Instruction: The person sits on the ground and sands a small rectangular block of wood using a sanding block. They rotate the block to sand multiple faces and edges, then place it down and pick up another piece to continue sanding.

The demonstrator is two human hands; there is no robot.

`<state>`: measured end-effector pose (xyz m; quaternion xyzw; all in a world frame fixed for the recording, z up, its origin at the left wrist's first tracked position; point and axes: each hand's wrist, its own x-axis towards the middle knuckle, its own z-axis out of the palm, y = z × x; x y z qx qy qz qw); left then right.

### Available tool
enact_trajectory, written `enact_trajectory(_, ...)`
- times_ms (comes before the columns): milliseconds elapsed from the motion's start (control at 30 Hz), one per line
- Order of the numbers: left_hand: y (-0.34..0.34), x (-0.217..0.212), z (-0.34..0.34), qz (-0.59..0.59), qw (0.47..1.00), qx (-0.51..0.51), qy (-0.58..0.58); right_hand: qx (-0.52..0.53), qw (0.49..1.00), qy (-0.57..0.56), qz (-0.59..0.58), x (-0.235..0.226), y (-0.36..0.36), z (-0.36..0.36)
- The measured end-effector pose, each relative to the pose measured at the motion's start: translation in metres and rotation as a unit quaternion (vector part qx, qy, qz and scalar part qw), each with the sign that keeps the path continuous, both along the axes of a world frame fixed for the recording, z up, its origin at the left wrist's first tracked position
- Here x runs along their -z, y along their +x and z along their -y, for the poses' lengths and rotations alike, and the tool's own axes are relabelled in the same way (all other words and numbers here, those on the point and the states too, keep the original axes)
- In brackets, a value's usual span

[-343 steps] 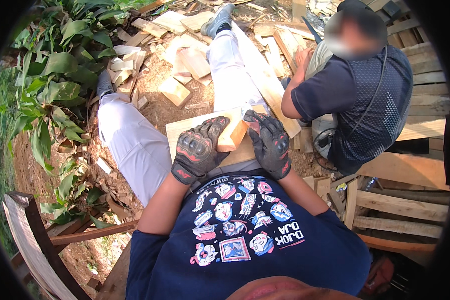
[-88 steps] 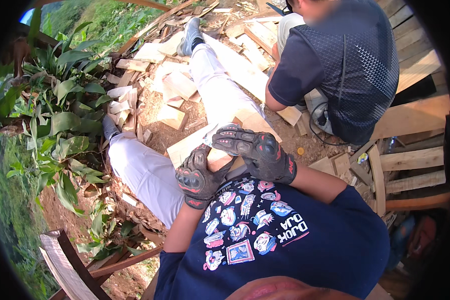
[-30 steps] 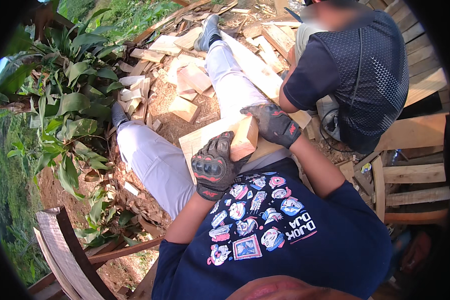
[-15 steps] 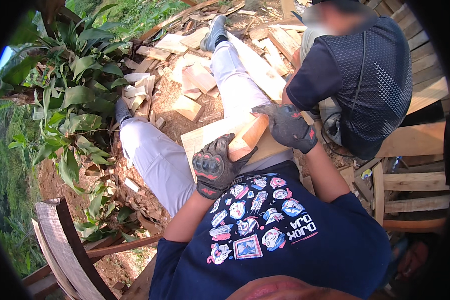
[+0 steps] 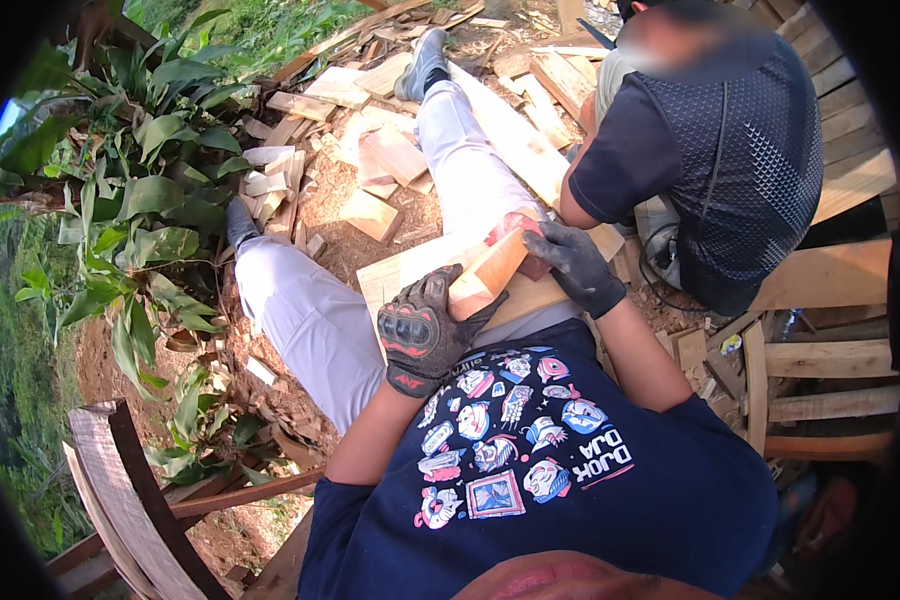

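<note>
A small wooden block (image 5: 492, 272) rests at a slant above a flat wooden board (image 5: 400, 272) lying across my lap. My left hand (image 5: 425, 325), in a black and red glove, is closed around the block's near end. At the block's far end is a thin reddish-brown sheet (image 5: 515, 224) that looks like sandpaper. My right hand (image 5: 578, 270), also gloved, has its fingers bent against this sheet and the block's edge; the fingertips are partly hidden.
Another person (image 5: 710, 170) sits close on my right. Wood offcuts (image 5: 372, 214) and sawdust cover the ground around my outstretched legs. A long plank (image 5: 510, 130) lies beyond my right leg. Leafy plants (image 5: 160, 190) grow on the left. Stacked timber (image 5: 830, 360) stands at the right.
My right hand has drawn back from over the block's far end, turning so its fingers point away. The reddish side of the sheet now shows. My left hand keeps its grip.
</note>
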<state>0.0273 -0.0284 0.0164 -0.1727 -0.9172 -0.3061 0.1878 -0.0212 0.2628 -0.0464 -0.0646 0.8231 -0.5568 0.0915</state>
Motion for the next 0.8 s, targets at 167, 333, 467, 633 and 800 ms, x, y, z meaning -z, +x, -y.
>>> enact_trajectory(167, 0.002, 0.002, 0.002, 0.003, 1.000, -0.012, -0.005, 0.014, 0.992, 0.026, -0.121, 0.009, 0.006, 0.006)
enact_trajectory(333, 0.003, 0.001, 0.005, -0.011, 1.000, -0.008, -0.020, 0.047, 0.990, 0.045, -0.122, -0.017, 0.007, 0.026)
enact_trajectory(467, 0.006, -0.002, 0.009, 0.001, 0.999, -0.006, -0.045, -0.029, 0.930, 0.230, -0.286, -0.023, 0.003, 0.024)
enact_trajectory(633, 0.005, -0.001, 0.010, 0.002, 0.999, -0.009, -0.043, -0.067, 0.916, 0.144, -0.370, -0.072, 0.002, 0.050)
enact_trajectory(800, 0.006, -0.009, 0.008, 0.012, 0.998, 0.003, -0.054, -0.116, 0.914, 0.309, -0.236, -0.018, -0.018, 0.017)
